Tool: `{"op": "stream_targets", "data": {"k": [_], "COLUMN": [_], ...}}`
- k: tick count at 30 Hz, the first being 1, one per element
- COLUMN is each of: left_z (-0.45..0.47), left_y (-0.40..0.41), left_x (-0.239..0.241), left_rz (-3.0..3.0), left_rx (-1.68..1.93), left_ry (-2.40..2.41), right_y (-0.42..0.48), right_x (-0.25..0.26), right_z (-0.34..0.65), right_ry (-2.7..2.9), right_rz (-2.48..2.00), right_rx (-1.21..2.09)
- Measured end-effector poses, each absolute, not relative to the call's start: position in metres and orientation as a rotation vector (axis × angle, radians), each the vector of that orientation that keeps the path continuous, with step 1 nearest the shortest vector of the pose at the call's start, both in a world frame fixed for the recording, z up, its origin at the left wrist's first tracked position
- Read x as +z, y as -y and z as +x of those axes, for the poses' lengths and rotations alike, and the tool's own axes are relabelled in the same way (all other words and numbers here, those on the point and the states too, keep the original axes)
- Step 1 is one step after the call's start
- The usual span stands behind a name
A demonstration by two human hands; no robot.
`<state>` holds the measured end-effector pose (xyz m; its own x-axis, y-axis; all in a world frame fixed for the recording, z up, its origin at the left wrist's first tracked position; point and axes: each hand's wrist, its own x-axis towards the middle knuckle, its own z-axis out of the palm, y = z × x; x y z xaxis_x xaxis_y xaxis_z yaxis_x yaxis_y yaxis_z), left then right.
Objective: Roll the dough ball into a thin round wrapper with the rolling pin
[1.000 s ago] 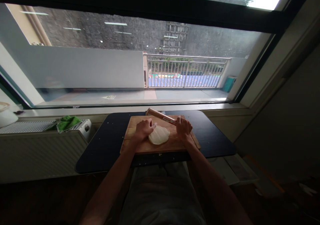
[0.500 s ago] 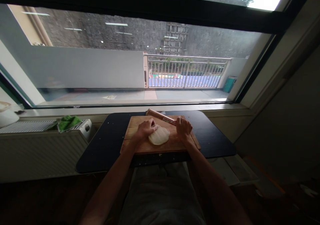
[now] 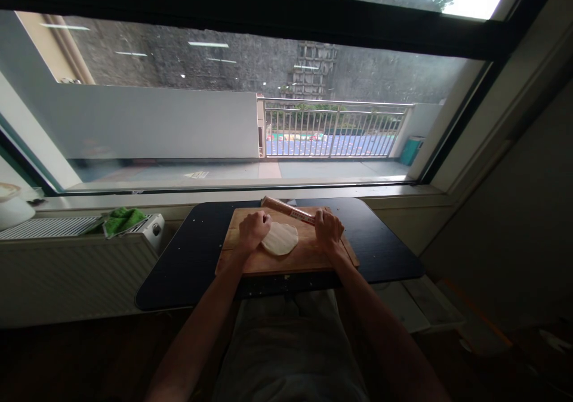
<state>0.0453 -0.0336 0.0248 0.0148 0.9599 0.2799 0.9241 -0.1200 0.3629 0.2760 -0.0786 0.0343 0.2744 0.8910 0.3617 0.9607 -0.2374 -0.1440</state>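
A flat, pale round of dough point(image 3: 280, 239) lies on a wooden cutting board point(image 3: 255, 266). My left hand point(image 3: 254, 229) is closed at the dough's upper left edge, its fingers pinching that edge; the fingertips are partly hidden. In my right hand point(image 3: 329, 228) is a wooden rolling pin point(image 3: 286, 208), gripped by its right end. The pin slants up to the left across the far part of the board, beyond the dough and apart from it.
The board rests on a dark table point(image 3: 179, 271) with rounded corners and small white crumbs. Left of it stands a radiator point(image 3: 76, 277) with a green cloth point(image 3: 123, 220) on top. A white pot-like container point(image 3: 13, 208) is at the far left. A window sill point(image 3: 224, 198) runs behind.
My left hand has moved slightly left, and the dough has shifted left with it and lies flatter. The right hand and rolling pin have barely moved.
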Motion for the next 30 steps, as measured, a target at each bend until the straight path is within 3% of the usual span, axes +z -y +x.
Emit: {"op": "stream_targets", "data": {"k": [5, 10, 13, 16, 23, 30], "left_z": [0.039, 0.036, 0.037, 0.039, 0.043, 0.042], "left_y": [0.031, 0.031, 0.033, 0.034, 0.029, 0.029], "left_x": [0.033, 0.040, 0.040, 0.037, 0.024, 0.029], "left_rz": [1.978, 1.632, 1.560, 1.810, 2.378, 2.392], "left_rx": [1.050, 1.657, 1.813, 1.667, 0.866, 0.714], "left_ry": [-2.067, -1.654, -1.457, -1.543, -1.694, -1.760], "right_y": [0.076, 0.074, 0.073, 0.074, 0.074, 0.072], "right_x": [0.038, 0.036, 0.037, 0.039, 0.035, 0.030], "right_z": [0.273, 0.273, 0.271, 0.267, 0.269, 0.272], "right_ry": [1.723, 1.774, 1.708, 1.695, 1.729, 1.729], "right_rz": [-2.202, -2.154, -2.147, -2.159, -2.081, -2.051], "right_rx": [-0.164, -0.179, -0.133, -0.096, -0.127, -0.135]}}
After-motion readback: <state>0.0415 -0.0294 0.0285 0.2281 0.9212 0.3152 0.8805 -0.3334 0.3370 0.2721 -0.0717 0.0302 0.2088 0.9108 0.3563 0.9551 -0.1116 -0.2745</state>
